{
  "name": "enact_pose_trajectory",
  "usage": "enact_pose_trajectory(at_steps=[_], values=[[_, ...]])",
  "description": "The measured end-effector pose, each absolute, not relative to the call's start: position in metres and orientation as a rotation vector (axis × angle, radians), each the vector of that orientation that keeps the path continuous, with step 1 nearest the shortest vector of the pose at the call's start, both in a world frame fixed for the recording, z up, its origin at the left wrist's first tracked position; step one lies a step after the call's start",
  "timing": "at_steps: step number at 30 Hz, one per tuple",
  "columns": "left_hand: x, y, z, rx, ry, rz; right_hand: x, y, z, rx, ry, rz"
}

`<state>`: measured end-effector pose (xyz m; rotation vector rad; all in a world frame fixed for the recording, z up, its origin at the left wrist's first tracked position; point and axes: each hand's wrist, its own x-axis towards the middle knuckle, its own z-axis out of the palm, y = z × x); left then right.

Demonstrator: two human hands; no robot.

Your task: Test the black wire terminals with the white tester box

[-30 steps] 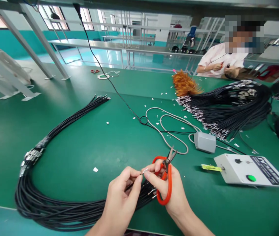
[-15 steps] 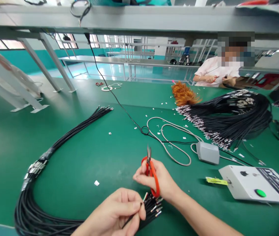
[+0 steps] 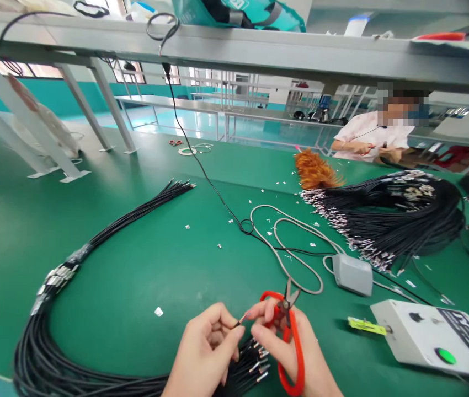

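Observation:
My left hand (image 3: 209, 350) is closed, its thumb and forefinger pinching a thin black cable (image 3: 237, 324) close to its stripped tip. Red-handled scissors (image 3: 290, 322) hang in my right hand (image 3: 307, 344), blades slightly apart and pointing away from me. That hand's thumb and fingertips are at the thin light wires poking out of the cable; whether they grip them I cannot tell. Below both hands lie the bare-tipped ends of a black cable bundle (image 3: 89, 368), which curves round to the left and up the table. Silvery connectors (image 3: 58, 277) sit partway along it.
A white control box (image 3: 420, 333) with a green button stands at right, near a grey adapter (image 3: 353, 274) and looped grey cord (image 3: 278, 259). Beyond lie a big black cable pile (image 3: 400, 212) and orange strands (image 3: 316, 170). A shelf beam (image 3: 234, 47) crosses above. Another person (image 3: 375, 132) sits opposite.
My right hand has come down beside my left, to the cable tip, and the scissor blades have parted. A small white scrap now lies mid-table. The view has tilted up slightly.

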<state>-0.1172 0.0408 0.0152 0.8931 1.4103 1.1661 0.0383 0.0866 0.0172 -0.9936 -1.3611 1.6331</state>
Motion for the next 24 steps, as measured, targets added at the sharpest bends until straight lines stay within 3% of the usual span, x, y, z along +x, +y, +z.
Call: enact_pose_trajectory(at_steps=[9,18,24], values=[[-0.119,0.03,0.009,1.923,1.625,1.305,0.019,0.074,0.019,-1.054,-1.041,1.565],[-0.117,0.034,0.015,1.47,1.628,1.27,0.016,0.064,0.001,-1.097,-1.004,1.449],[-0.12,0.03,0.012,1.894,1.64,1.236,0.028,0.069,0.009,-1.07,-1.086,1.451]])
